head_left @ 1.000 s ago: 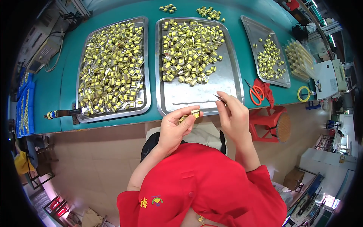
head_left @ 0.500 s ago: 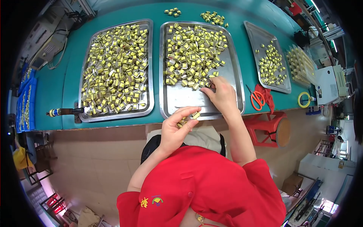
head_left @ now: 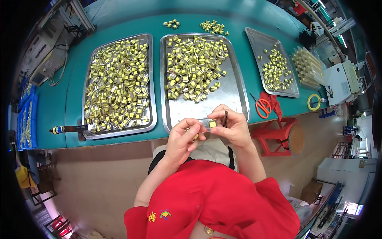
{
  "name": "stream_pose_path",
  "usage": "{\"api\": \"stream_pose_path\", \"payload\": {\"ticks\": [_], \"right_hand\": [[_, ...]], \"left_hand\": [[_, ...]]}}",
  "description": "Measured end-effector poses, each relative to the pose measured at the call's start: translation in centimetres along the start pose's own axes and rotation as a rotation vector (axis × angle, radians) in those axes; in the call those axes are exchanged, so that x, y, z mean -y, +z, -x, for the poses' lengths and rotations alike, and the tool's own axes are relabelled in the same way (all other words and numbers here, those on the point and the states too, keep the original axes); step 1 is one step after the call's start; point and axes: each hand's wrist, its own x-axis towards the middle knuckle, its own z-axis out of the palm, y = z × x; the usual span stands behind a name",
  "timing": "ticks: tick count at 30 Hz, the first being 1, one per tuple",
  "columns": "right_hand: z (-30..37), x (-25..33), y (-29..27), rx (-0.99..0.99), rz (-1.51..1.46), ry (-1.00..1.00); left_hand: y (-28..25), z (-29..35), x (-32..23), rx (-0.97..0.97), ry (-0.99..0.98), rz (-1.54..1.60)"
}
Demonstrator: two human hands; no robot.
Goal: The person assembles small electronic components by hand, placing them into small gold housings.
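Note:
My left hand (head_left: 178, 142) is closed around at least one small yellow-wrapped transformer (head_left: 195, 137), mostly hidden by the fingers. My right hand (head_left: 238, 130) pinches another small transformer (head_left: 213, 124), its yellow face turned up, close to the left fingertips. A thin dark piece (head_left: 225, 119) also shows among the right fingers; its kind is unclear. Both hands are over the near edge of the middle metal tray (head_left: 163, 93). In that tray lies a heap of similar transformers (head_left: 195, 65), toward its far and left side.
A fuller metal tray (head_left: 153, 115) stands at left, a smaller tray (head_left: 260, 67) at right. Two small piles of transformers (head_left: 213, 27) lie behind the middle tray. Orange-handled scissors (head_left: 263, 108), a red cloth (head_left: 274, 104) and yellow tape (head_left: 314, 102) lie rightward. A red stool (head_left: 274, 137) stands below.
My right hand has come back from the heap toward my left hand, with a transformer now in its fingers. The left fingers have curled in more. The view has shifted slightly.

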Motion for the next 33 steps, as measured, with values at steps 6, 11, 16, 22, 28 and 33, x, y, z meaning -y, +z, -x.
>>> {"api": "stream_pose_path", "payload": {"ticks": [6, 11, 16, 22, 28, 33], "right_hand": [[0.8, -0.7, 0.7, -0.024, -0.074, 0.015], [1.0, -0.9, 0.9, -0.024, -0.082, 0.029], [1.2, -1.0, 0.9, -0.03, -0.06, 0.027], [1.0, -1.0, 0.9, -0.043, -0.034, 0.027], [0.7, 0.7, 1.7, -0.113, 0.607, -0.198], [0.1, 0.6, 2.6, -0.067, 0.711, -0.338]], "left_hand": [[0.6, 0.3, 0.3, 0.015, -0.022, 0.049], [0.5, 0.4, 0.5, 0.002, -0.021, 0.004], [1.2, 0.6, 0.4, -0.066, -0.004, -0.045], [0.7, 0.6, 0.6, -0.076, 0.043, -0.104], [0.7, 0.4, -0.3, -0.072, 0.074, -0.256], [0.4, 0.3, -0.3, -0.09, 0.009, -0.222]]}}
